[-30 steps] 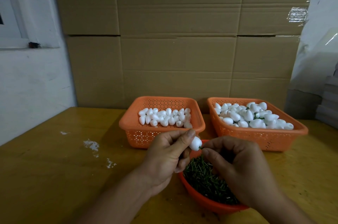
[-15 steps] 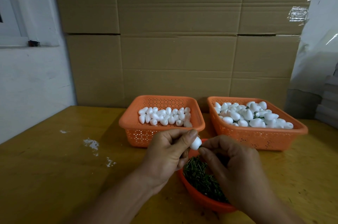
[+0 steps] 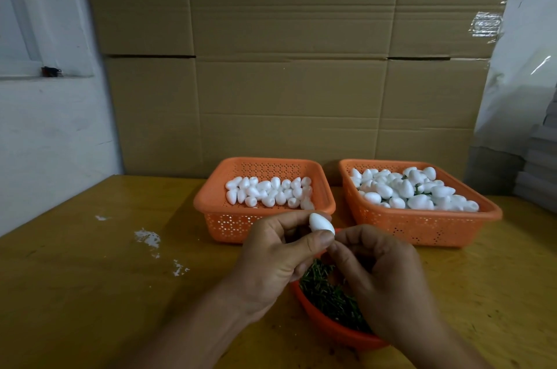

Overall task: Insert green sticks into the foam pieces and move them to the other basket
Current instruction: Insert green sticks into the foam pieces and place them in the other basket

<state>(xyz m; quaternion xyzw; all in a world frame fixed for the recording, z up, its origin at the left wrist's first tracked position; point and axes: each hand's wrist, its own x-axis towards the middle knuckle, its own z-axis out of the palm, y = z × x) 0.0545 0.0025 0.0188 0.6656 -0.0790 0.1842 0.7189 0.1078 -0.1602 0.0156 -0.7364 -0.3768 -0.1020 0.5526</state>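
My left hand (image 3: 275, 251) pinches a white egg-shaped foam piece (image 3: 321, 222) between thumb and fingers, just above the red bowl (image 3: 328, 327) of green sticks (image 3: 327, 293). My right hand (image 3: 382, 275) meets it at the foam's lower tip, fingertips pinched together; the stick between them is hidden. The left orange basket (image 3: 211, 205) holds plain foam pieces. The right orange basket (image 3: 422, 227) holds a bigger heap of foam pieces with bits of green showing.
Everything stands on a yellow wooden table (image 3: 90, 293) with white crumbs (image 3: 147, 237) at the left. Stacked cardboard boxes (image 3: 286, 67) form a wall behind the baskets. A white wall is at the left, plastic-wrapped stacks at the right.
The foam piece has turned in my left hand and sits higher above the thumb. My right fingertips have closed in against its tip, and the short green bit seen before is no longer visible.
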